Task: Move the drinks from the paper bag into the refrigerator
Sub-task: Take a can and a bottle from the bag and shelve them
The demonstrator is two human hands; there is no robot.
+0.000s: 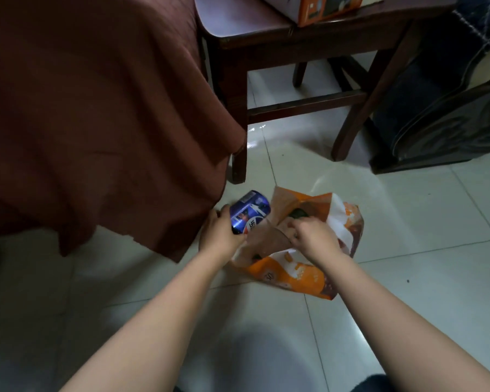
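Note:
An orange and white paper bag (300,275) stands open on the tiled floor. My left hand (219,232) grips a blue drink can (248,212), tilted, just left of the bag's mouth. My right hand (313,236) reaches into the bag's opening with its fingers curled near a dark object (299,213) inside. What the right fingers hold is hidden by the hand and the bag. No refrigerator is in view.
A brown cloth (96,123) hangs over a table on the left, close to the can. A dark wooden chair (294,66) with an orange box (323,7) on its seat stands behind the bag. A dark bag (450,123) sits at the right.

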